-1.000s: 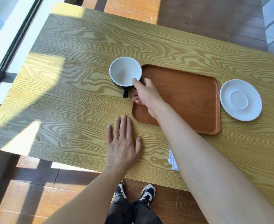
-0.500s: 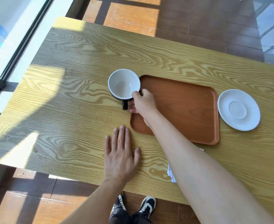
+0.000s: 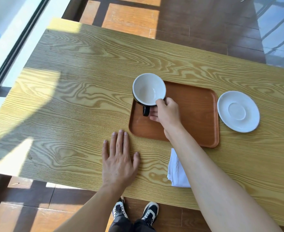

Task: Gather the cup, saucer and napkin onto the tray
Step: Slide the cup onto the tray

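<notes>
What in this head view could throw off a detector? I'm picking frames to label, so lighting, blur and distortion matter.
Head view: hard sunlight patches and broad shadows stripe the table; cup, tray, saucer are evenly lit and sharp; napkin half hidden by the right forearm; wide-angle bends the table edges; the right hand looks slightly soft.

Both forearms are bare from the lower frame edge up to the wrists: no sleeves, no watch, no bracelet shows on either. The left hand [image 3: 119,163] and the right hand [image 3: 167,113] carry no rings and no gloves; the nails visible on the left one are short and unpainted. Below the near edge of the table [image 3: 71,91], the legs are in dark, black-looking trousers [image 3: 129,226]. On the feet are low sneakers [image 3: 150,213], black with white or cream panels and light-coloured laces
</notes>
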